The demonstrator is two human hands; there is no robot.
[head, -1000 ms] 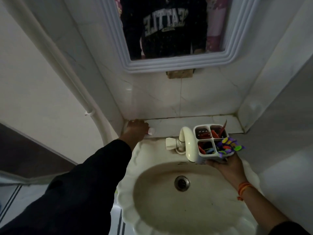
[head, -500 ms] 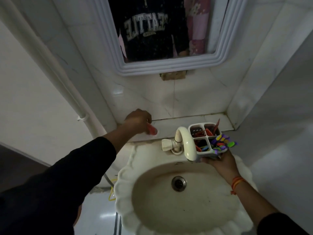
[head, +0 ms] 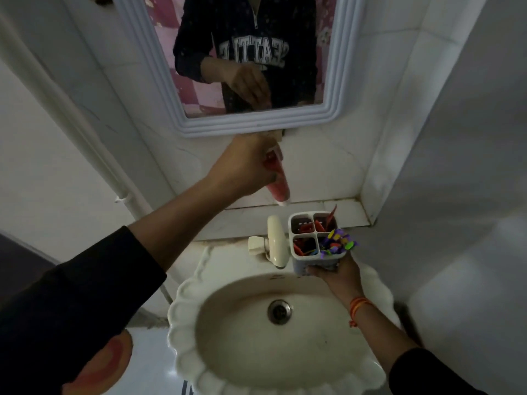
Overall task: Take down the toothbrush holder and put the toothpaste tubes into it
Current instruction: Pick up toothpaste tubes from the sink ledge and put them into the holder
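My right hand point(head: 335, 276) holds the white toothbrush holder point(head: 313, 242) from below, upright, over the back right of the sink. The holder has four compartments with red and coloured items in them, and a purple multicoloured piece sticks out at its right. My left hand point(head: 242, 166) grips a red toothpaste tube point(head: 278, 186) with its white cap pointing down. The tube hangs in the air above and to the left of the holder, apart from it.
A cream tap point(head: 275, 242) stands just left of the holder. The scalloped white sink point(head: 185, 306) lies below, with a tiled ledge point(head: 350, 215) behind it. A white-framed mirror point(head: 339, 81) hangs above, a white pipe point(head: 94, 149) runs down the left wall, and a grey wall point(head: 456, 195) closes the right.
My left hand has lifted the red toothpaste tube off the ledge and carried it up and right towards the holder. The right hand has kept the holder in place.
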